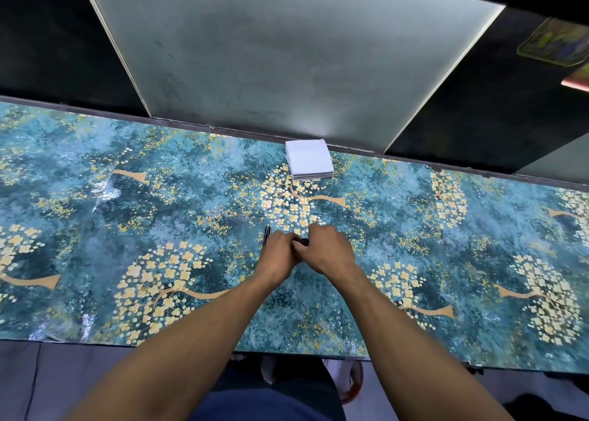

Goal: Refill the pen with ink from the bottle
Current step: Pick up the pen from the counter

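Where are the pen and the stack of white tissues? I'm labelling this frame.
pen (pixel 266 233): head view, on the dark barrel showing past the left hand's knuckles.
stack of white tissues (pixel 308 158): head view, on the middle of the top sheet.

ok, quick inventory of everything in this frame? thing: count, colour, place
table: 1, teal covering with yellow flower-tree print, across the middle of the view
stack of paper squares: 1, white, at the far edge of the table, centre
pen: 1, black, lying on the table just beyond the left hand
small dark object: 1, black, between the two hands, mostly hidden; cannot tell what it is
frosted panel: 1, grey-white, behind the table
tray-like item: 1, yellow-green, top right, blurred
left hand: 1, fingers curled at the small dark object
right hand: 1, fingers curled over the same object
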`<action>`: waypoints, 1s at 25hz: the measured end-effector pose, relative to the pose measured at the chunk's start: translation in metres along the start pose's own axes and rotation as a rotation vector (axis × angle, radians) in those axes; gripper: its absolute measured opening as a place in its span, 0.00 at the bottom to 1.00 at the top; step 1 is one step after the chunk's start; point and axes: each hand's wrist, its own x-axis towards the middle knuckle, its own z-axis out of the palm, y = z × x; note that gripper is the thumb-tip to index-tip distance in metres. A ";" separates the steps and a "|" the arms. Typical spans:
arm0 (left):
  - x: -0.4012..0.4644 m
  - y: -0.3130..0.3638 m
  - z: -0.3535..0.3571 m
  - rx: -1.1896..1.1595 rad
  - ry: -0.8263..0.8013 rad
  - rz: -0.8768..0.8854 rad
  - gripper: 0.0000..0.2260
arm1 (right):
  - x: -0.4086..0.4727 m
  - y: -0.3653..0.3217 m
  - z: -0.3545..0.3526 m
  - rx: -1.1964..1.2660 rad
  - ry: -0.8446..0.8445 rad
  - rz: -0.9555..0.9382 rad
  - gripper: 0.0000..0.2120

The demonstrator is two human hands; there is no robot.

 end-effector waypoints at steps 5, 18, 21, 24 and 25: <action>0.002 -0.005 0.004 -0.003 -0.026 -0.031 0.10 | 0.000 -0.001 -0.003 -0.049 0.004 -0.159 0.11; 0.001 -0.006 0.004 0.104 -0.032 -0.042 0.22 | 0.000 0.053 0.022 0.087 -0.016 0.105 0.07; -0.001 -0.005 0.003 0.116 -0.032 -0.040 0.23 | -0.003 0.057 0.038 0.099 -0.070 0.110 0.12; 0.000 -0.004 0.001 0.129 -0.037 -0.024 0.25 | -0.001 0.060 0.033 0.151 -0.141 0.115 0.25; -0.001 -0.004 -0.001 0.123 -0.040 -0.019 0.26 | 0.000 0.062 0.026 0.161 -0.162 0.111 0.29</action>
